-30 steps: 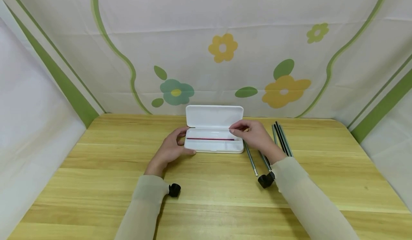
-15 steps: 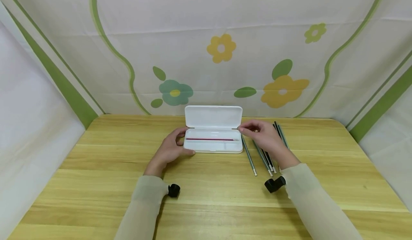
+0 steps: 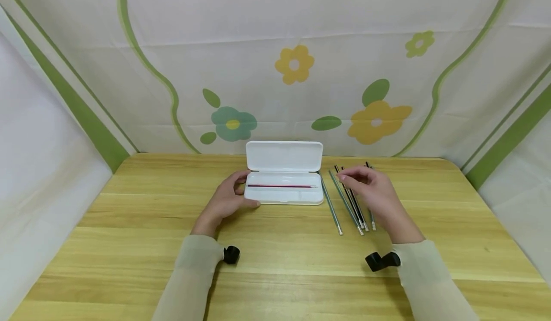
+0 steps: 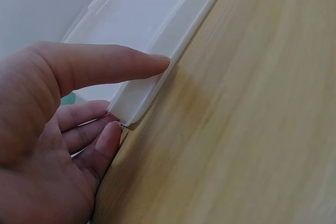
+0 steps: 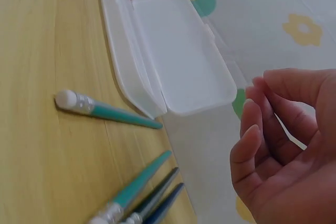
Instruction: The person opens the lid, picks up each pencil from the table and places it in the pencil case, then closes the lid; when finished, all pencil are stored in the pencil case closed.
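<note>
Landmark: white pencil case (image 3: 284, 187), lid open, on the wooden worktop (image 3: 275, 273).

Nearest the camera: two sleeved forearms over the worktop.

Left hand (image 3: 225, 200) at the case's left end, thumb along the near rim, fingers curled round the corner; it grips the case.

Right hand (image 3: 374, 192) hovers right of the case, above the loose pencils (image 3: 350, 201); fingers loosely bent, holding nothing.

Loose pencils lie just right of the case, long axes running near-to-far, eraser ends toward the camera, slightly fanned.

Inside the case tray: one red pencil (image 3: 281, 186), long axis left-right, parallel to the case's long side.

Case lid stands up at the far edge, against the flowered backdrop (image 3: 301, 62).
</note>
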